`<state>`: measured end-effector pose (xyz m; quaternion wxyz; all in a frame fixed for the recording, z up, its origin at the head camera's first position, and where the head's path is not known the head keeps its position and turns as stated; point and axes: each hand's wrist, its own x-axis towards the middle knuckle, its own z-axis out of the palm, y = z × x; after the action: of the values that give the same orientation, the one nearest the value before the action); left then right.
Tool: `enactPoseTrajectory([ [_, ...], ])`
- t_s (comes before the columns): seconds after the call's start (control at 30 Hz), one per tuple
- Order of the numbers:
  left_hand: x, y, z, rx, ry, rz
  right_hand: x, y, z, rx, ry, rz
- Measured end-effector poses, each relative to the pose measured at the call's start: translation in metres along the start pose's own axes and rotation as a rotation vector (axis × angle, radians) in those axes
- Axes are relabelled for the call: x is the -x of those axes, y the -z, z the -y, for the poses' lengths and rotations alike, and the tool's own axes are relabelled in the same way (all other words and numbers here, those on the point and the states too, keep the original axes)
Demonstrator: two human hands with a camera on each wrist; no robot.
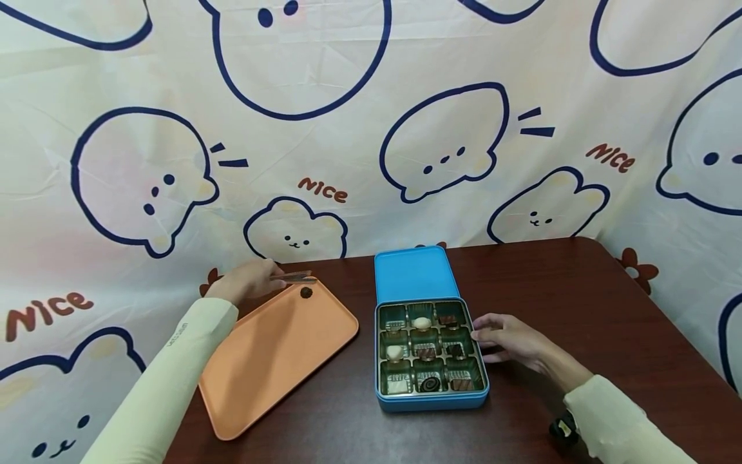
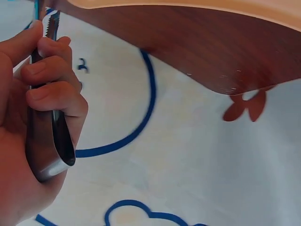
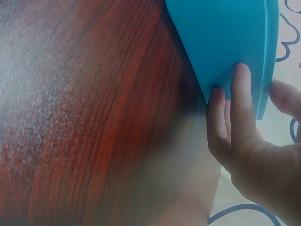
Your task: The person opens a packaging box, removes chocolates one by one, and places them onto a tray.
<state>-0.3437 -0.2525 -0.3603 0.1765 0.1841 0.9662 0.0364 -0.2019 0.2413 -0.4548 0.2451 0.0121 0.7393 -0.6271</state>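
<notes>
Left hand (image 1: 246, 282) grips silver metal tongs (image 2: 38, 148), tips near small dark round chocolate (image 1: 306, 292) on orange rectangular plastic-looking tray (image 1: 290, 351). Chocolate probably light, brittle: pinch sides gently. Right hand (image 1: 513, 341), fingers relaxed, touches blue rectangular box (image 1: 431, 404).

We find metal tongs (image 1: 297, 277) gripped in the left hand (image 1: 246, 281) at the orange tray's (image 1: 278, 348) far end, near a dark chocolate (image 1: 306, 292). The blue nine-compartment tin (image 1: 433, 405) stands open, holding assorted chocolates (image 1: 430, 385), the right hand (image 1: 513, 340) touching its side.
</notes>
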Motion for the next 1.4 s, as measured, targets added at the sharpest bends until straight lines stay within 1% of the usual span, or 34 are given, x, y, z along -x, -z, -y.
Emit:
enactPoseTrajectory([
  [0.1,0.001,0.004,-0.013,0.002,-0.04,-0.029,0.0,0.0,0.0,0.001,-0.001,-0.001],
  [0.2,0.001,0.01,-0.031,-0.004,-0.073,-0.041,-0.001,0.0,0.0,0.001,-0.001,-0.002],
  [0.3,-0.002,0.014,-0.052,-0.007,-0.114,-0.025,-0.001,0.0,0.0,0.0,-0.002,-0.003],
  [0.33,-0.003,0.014,-0.059,-0.004,-0.122,-0.012,0.0,0.0,-0.001,0.0,-0.002,-0.003],
  [0.4,-0.004,0.014,-0.074,0.004,-0.14,0.006,0.0,0.0,-0.001,-0.001,-0.002,-0.003],
  [0.43,-0.005,0.013,-0.081,-0.005,-0.158,0.002,0.0,0.0,-0.001,-0.002,-0.002,-0.003],
  [0.53,-0.005,0.011,-0.102,-0.038,-0.231,-0.032,-0.001,-0.001,-0.001,-0.007,-0.002,0.0],
  [0.63,-0.005,0.008,-0.121,-0.107,-0.313,-0.083,-0.001,-0.001,-0.002,-0.012,-0.004,0.001],
  [0.67,-0.005,0.007,-0.127,-0.115,-0.331,-0.08,-0.001,-0.001,-0.002,-0.012,-0.004,0.003],
  [0.77,-0.004,0.003,-0.143,-0.131,-0.352,-0.058,-0.001,-0.001,-0.001,-0.009,-0.005,0.002],
  [0.83,-0.004,0.002,-0.151,-0.121,-0.371,-0.036,-0.001,0.0,-0.001,-0.006,-0.005,0.002],
  [0.9,-0.003,0.0,-0.158,-0.122,-0.385,-0.03,-0.001,0.0,0.0,-0.005,-0.004,0.001],
  [1.0,-0.005,-0.003,-0.165,-0.134,-0.407,-0.018,-0.001,0.0,0.0,-0.004,-0.004,0.001],
  [1.07,-0.006,-0.006,-0.169,-0.155,-0.416,-0.021,-0.001,0.0,0.0,-0.005,-0.004,0.001],
  [1.13,-0.008,-0.008,-0.173,-0.162,-0.417,-0.018,-0.001,0.0,-0.001,-0.006,-0.005,0.001],
  [1.3,-0.012,-0.013,-0.184,-0.179,-0.398,0.002,-0.001,0.001,-0.001,-0.007,-0.005,0.001],
  [1.4,-0.014,-0.016,-0.191,-0.215,-0.385,0.011,-0.001,0.0,-0.001,-0.008,-0.004,0.001],
])
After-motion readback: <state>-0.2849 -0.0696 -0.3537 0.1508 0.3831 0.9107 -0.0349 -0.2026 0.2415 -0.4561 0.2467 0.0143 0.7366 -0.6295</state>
